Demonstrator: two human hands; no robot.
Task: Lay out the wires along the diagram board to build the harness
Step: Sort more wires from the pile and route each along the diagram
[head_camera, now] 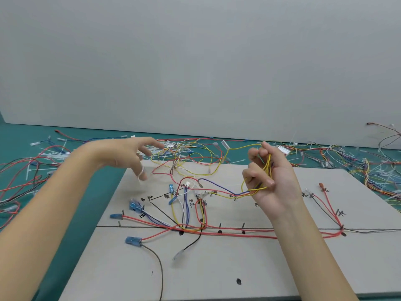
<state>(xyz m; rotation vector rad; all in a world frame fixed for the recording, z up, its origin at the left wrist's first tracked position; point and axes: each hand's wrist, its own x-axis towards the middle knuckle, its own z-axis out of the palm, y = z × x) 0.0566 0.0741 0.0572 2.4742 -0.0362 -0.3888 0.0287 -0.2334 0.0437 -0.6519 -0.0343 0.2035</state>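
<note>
Handwritten characters on diagram board (217, 268); illegible

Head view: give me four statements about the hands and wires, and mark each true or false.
1. The right hand grips yellow wires. True.
2. The left hand holds a blue connector. False: it is open, fingers spread, holding nothing.
3. Red wires run along the diagram board. True.
4. The mat under the board is orange. False: it is teal green.
</note>
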